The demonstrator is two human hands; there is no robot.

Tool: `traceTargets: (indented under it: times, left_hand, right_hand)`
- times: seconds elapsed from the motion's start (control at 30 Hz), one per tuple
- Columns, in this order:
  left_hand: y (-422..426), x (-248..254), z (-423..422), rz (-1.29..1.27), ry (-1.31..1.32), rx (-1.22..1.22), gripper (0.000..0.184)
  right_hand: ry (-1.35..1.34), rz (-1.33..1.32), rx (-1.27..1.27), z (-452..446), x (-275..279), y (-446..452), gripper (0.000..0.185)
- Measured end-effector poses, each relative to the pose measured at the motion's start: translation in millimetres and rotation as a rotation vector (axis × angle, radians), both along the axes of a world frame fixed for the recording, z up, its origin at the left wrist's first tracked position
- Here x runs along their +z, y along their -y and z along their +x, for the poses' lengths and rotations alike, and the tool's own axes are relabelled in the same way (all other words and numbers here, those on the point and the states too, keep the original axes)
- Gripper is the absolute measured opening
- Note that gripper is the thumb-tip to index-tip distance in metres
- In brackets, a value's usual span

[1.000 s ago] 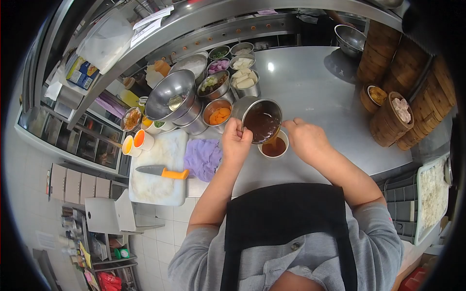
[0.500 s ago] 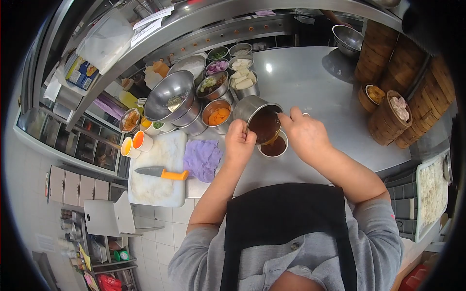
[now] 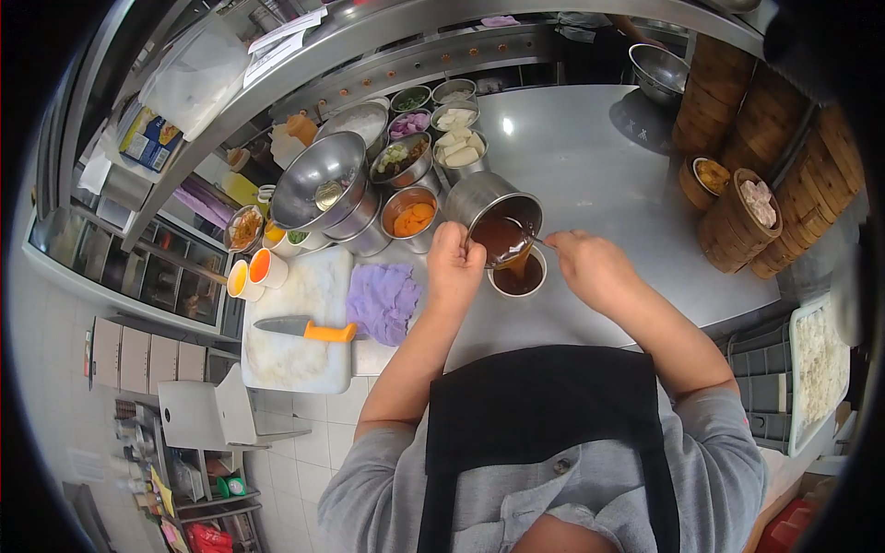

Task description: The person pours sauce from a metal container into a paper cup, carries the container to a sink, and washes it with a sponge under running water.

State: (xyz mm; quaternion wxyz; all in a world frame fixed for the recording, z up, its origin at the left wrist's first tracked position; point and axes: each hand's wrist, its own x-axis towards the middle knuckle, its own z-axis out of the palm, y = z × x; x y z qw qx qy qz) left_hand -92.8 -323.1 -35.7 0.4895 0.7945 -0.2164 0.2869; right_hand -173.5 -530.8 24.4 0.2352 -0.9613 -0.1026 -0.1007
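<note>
My left hand [image 3: 455, 265] is closed on the near left rim of a steel pot [image 3: 475, 198], which is tilted toward me. Brown liquid runs from its lip into a small white cup [image 3: 527, 280] just beneath, where dark liquid stands. Closed on the thin handle of a metal utensil [image 3: 544, 243] is my right hand [image 3: 590, 267], to the right of the pot. The utensil's far end lies inside the pot and is hard to make out.
Left of the pot are a purple cloth [image 3: 383, 302] and a white cutting board [image 3: 293, 369] with an orange-handled knife [image 3: 313, 329]. Steel bowls [image 3: 323, 180] of ingredients stand behind. Bamboo steamers [image 3: 737, 226] line the right side; part of another person [image 3: 636, 29] shows at the back.
The pot has tipped further toward me, and liquid pours in a wider stream. The level in the cup looks higher. My right hand has shifted slightly down with the utensil.
</note>
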Motion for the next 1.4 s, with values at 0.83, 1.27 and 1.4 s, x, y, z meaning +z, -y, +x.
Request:
traceTargets:
  times: [0.83, 1.27, 1.4]
  left_hand:
    - [5.9, 5.1, 2.1, 0.051, -0.003, -0.037, 0.019]
    - [2.6, -2.8, 2.4, -0.124, -0.052, -0.091, 0.020]
    - [3.9, -1.5, -0.4, -0.104, -0.095, -0.096, 0.017]
  right_hand:
    - [0.226, -0.099, 0.049, -9.6, 34.2, -0.3, 0.017]
    - [0.219, 0.006, 0.019, -9.2, 19.0, -3.6, 0.024]
    - [0.324, 0.026, 0.058, -2.1, -9.9, -19.1, 0.026]
